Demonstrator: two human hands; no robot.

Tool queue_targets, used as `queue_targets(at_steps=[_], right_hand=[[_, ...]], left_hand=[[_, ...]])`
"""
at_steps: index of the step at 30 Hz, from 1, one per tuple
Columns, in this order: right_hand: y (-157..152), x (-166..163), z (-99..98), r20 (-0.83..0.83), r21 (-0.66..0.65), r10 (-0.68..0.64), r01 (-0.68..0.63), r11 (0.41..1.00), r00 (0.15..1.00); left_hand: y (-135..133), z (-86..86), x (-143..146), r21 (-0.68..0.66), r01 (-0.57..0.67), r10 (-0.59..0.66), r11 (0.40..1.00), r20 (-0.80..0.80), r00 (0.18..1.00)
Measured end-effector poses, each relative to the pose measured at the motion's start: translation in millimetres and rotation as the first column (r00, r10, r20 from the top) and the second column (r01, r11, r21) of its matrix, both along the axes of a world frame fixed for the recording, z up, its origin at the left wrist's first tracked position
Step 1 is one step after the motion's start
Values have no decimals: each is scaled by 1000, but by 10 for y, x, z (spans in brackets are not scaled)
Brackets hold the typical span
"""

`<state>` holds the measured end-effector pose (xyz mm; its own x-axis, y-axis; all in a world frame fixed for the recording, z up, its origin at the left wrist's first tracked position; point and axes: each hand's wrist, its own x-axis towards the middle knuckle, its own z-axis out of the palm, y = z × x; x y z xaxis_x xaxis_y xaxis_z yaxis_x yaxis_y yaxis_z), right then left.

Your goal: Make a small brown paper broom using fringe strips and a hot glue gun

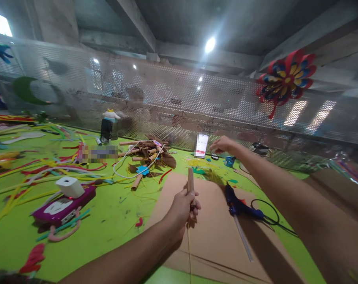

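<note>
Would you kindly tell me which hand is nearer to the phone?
Right: the right hand is beside the phone; the left hand is farther away, over the cardboard.

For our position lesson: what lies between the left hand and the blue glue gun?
Only bare cardboard lies between the left hand and glue gun in the head view.

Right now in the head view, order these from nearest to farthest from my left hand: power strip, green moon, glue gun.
1. Glue gun, just right of the left hand.
2. Power strip, well off to the left.
3. Green moon, far back on the left.
</note>
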<state>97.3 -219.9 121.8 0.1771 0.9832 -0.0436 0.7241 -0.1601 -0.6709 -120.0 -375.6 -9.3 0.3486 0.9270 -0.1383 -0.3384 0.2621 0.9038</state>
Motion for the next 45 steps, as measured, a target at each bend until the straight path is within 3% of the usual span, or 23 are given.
queue_targets(at_steps=[5,8,14,17,21,26,32,39,45], right_hand=[[23,39,48,-136,137,12,7,991,991],[35,23,177,-170,224,36,3,975,985],[-54,-131,577,-89,338,109,-73,938,990],[-211,-276,630,-3,388,144,-131,912,990],[-526,-449,472,114,387,178,-209,898,977],[-1012,-567,84,205,407,187,-257,877,961],[-1364,-578,-299,257,539,78,-210,816,963],[-1237,-502,-219,244,628,-16,-146,765,970],[-1578,-742,-290,296,531,140,-284,798,945]], left_hand=[[8,8,-5,-5,-2,2,1000,-2,1000],[0,4,-11,-2,-6,6,1000,-3,1000],[-22,7,-28,0,-13,13,1000,-5,1000],[-28,15,-28,-4,-8,8,1000,8,1000],[-49,37,-20,-17,20,-19,1000,32,999],[-86,87,-6,-44,52,-49,998,66,997],[-212,126,43,-79,138,-131,987,94,987],[-279,130,58,-78,181,-173,980,103,980],[-230,142,37,-99,144,-133,985,109,985]])
